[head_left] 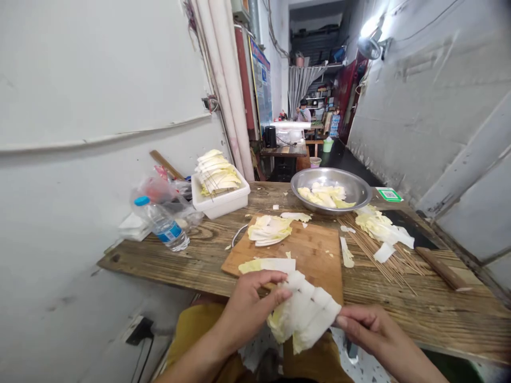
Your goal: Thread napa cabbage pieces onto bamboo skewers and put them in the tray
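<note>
Pale cabbage pieces (305, 316) held at near table edge (167, 268): left hand (249, 303) pinches them, right hand (365, 322) grips their end; threading step.

A bright lamp (369, 26) high on the right wall glares strongly, the room is evenly lit with soft shadows, and the edges bend and blur.

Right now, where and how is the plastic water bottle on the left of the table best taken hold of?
Grip the water bottle around its clear middle, near the blue label, coming from the front right. It leans with its blue cap toward the wall, and the plastic bags crowd it from behind, so the side facing the cutting board looks freest.
</note>
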